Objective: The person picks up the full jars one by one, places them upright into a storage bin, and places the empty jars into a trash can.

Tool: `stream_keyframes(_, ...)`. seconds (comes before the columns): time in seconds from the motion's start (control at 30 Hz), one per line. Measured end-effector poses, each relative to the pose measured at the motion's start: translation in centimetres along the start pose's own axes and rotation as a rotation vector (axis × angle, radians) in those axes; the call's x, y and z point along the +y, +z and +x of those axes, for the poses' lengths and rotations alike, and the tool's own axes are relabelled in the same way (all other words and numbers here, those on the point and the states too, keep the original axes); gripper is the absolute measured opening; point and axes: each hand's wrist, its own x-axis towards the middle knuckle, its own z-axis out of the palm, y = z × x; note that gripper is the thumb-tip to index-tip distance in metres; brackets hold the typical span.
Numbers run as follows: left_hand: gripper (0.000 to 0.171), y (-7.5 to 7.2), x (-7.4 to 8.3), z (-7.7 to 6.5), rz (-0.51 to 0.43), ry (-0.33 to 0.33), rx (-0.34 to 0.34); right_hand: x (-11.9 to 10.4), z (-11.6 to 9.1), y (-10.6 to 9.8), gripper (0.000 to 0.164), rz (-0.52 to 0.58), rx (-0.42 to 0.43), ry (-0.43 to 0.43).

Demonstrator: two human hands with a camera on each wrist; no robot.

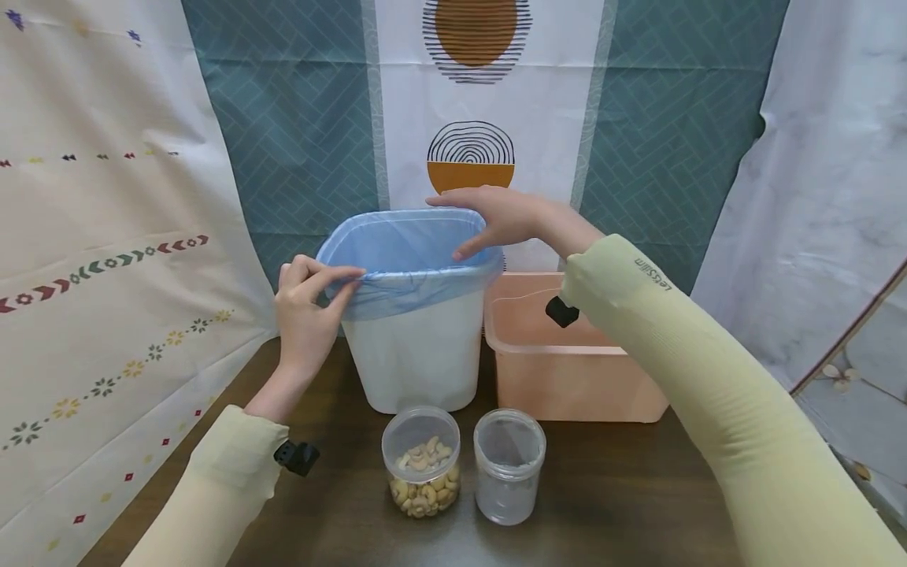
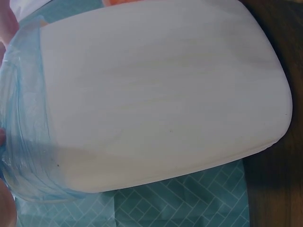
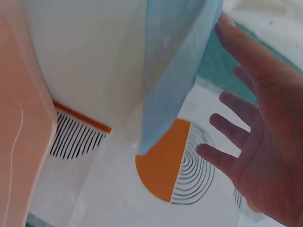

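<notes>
Tapered white plastic bin (image 1: 418,358), clock centre: smooth, matt. Translucent blue plastic liner (image 1: 421,294): crinkled, faint sheen. Peach rectangular plastic tub (image 1: 567,387), 4 o'clock: smooth. Squat clear plastic cashew jar (image 1: 423,476), 6 o'clock; taller clear plastic jar (image 1: 507,498), 5 o'clock: glossy. Dark-brown wood-look tabletop (image 1: 326,512), 7 o'clock: low sheen. Teal-and-white cloth backdrop (image 1: 305,102), 12 o'clock: matt, creased.

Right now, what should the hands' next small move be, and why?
Probably smooth the blue bin liner down over the right rim of the white bin with the right hand: it is open at that side, while the left hand pinches the liner at front-left.
</notes>
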Motion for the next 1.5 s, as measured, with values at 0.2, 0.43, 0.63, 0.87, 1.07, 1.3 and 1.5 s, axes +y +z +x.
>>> stream_keyframes(0.2,0.013,-0.1,-0.1,0.0,-0.011,-0.007,0.007,-1.1,-2.2,1.1,0.084,-0.022,0.125,-0.079)
stream_keyframes(0.43,0.013,0.1,0.3,0.0,-0.013,-0.024,0.005,-2.3,-5.8,3.5,0.08,-0.024,0.225,-0.197)
stream_keyframes(0.63,0.013,0.3,0.3,0.0,-0.014,-0.019,0.015,-3.1,-8.6,6.3,0.079,-0.044,0.288,-0.329)
stream_keyframes(0.87,0.013,0.4,0.2,0.0,-0.01,-0.014,0.019,-3.3,-10.7,9.0,0.079,-0.042,0.25,-0.336)
stream_keyframes(1.07,0.012,0.3,0.0,-0.2,-0.002,-0.004,0.001,-3.2,-12.2,11.6,0.076,-0.005,0.219,-0.347)
stream_keyframes(1.3,0.011,0.5,-0.1,-0.4,-0.02,0.012,0.027,-2.8,-13.3,13.8,0.073,0.024,0.096,-0.321)
stream_keyframes(1.5,0.011,0.8,-0.2,-0.2,-0.028,0.023,0.034,-2.2,-14.1,15.6,0.075,0.003,-0.028,-0.259)
